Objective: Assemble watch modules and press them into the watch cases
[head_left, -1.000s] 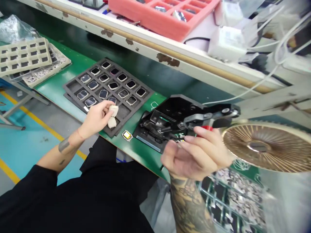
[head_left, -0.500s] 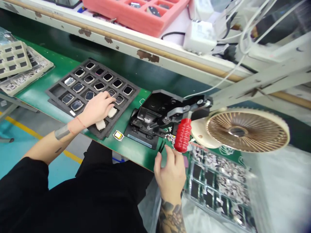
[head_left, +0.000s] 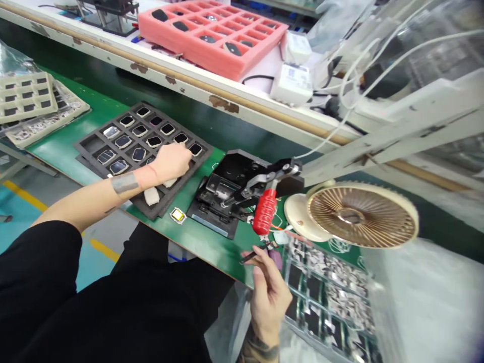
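Observation:
My left hand (head_left: 172,162) reaches over a dark foam tray (head_left: 87,144) of watch screens in pale frames, such as this watch screen (head_left: 123,141). Its fingers curl down into the right-hand compartments; whatever they grip is hidden under the hand. Pale watch pieces (head_left: 152,196) lie face down near the tray's front corner. My right hand (head_left: 270,295) is closed on dark tweezers (head_left: 248,258), tips pointing left over the table's front edge. Between tray and press lies a small watch part with a yellow centre (head_left: 177,216).
A black toggle press (head_left: 227,189) with a red handle (head_left: 264,212) stands beside the tray. A beige fan (head_left: 363,214) and a compartment box of small parts (head_left: 333,287) are at right. Pink foam tray (head_left: 204,50) sits on the shelf; cream trays (head_left: 28,96) stand far left.
My left hand has moved farther right over the foam tray. My right hand has turned and drawn back from the press handle, swinging the tweezers leftward. The view has tilted up.

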The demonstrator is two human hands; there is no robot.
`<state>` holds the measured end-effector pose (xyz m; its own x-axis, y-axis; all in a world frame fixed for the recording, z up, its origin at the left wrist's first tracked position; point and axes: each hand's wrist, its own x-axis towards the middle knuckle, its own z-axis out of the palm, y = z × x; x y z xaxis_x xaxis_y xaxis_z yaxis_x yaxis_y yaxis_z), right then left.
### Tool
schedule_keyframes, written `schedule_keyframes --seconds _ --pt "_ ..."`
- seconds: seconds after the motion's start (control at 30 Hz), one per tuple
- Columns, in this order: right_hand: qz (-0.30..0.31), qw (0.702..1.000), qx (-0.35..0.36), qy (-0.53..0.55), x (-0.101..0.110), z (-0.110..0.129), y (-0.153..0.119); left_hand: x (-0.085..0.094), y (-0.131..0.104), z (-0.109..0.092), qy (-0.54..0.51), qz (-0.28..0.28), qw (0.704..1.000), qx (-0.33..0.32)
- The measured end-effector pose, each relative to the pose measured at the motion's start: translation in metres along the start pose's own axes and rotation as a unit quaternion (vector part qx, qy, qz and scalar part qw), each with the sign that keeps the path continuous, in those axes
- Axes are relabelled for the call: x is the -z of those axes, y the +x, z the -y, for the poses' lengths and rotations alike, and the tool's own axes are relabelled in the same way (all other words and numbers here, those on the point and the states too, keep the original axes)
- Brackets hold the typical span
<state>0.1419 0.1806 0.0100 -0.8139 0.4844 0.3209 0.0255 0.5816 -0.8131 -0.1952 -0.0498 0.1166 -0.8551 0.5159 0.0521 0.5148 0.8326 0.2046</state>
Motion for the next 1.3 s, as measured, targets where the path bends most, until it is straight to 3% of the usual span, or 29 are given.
schedule_keyframes --seconds 0.07,0.13,0.2,0.27,0.37,0.43,0.5,0.57,0.67,0.77,1.0,1.23,1.3 --pt "-0.023 0.999 0.016 0.028 0.004 0.007 -0.005 0.007 -0.012 0.010 -0.042 -0.028 0.999 -0.006" --pt "-0.062 0.997 0.045 -0.004 0.000 0.014 -0.006 0.013 -0.034 0.014 -0.193 -0.044 0.980 -0.023" --pt "-0.082 0.994 0.061 -0.042 -0.007 0.018 -0.003 0.014 -0.064 0.007 -0.419 -0.002 0.907 -0.040" --pt "-0.070 0.994 0.053 -0.068 -0.016 0.020 0.000 0.004 -0.098 -0.010 -0.592 0.083 0.801 -0.041" --pt "-0.054 0.996 0.009 -0.067 -0.027 0.020 -0.001 -0.032 -0.138 -0.045 -0.713 0.193 0.674 -0.002" --pt "-0.086 0.996 -0.020 -0.022 -0.032 0.024 -0.006 -0.064 -0.150 -0.065 -0.739 0.224 0.634 0.035" --pt "-0.100 0.995 -0.002 0.022 -0.037 0.030 -0.010 -0.094 -0.153 -0.080 -0.742 0.228 0.627 0.065" --pt "-0.064 0.996 0.058 0.021 -0.043 0.036 -0.009 -0.116 -0.150 -0.090 -0.734 0.224 0.636 0.078" --pt "0.008 0.994 0.111 -0.018 -0.055 0.035 -0.004 -0.134 -0.146 -0.095 -0.717 0.229 0.655 0.063" --pt "0.006 0.994 0.111 -0.008 -0.068 0.030 -0.003 -0.137 -0.148 -0.093 -0.710 0.231 0.663 0.044" --pt "-0.133 0.982 0.055 0.119 -0.086 0.031 -0.008 -0.135 -0.152 -0.090 -0.719 0.229 0.655 0.038" --pt "-0.062 0.991 0.117 0.020 -0.087 0.029 -0.007 -0.132 -0.150 -0.091 -0.728 0.207 0.651 0.058" --pt "-0.074 0.990 0.114 0.026 -0.082 0.029 -0.011 -0.132 -0.150 -0.093 -0.735 0.199 0.644 0.069"
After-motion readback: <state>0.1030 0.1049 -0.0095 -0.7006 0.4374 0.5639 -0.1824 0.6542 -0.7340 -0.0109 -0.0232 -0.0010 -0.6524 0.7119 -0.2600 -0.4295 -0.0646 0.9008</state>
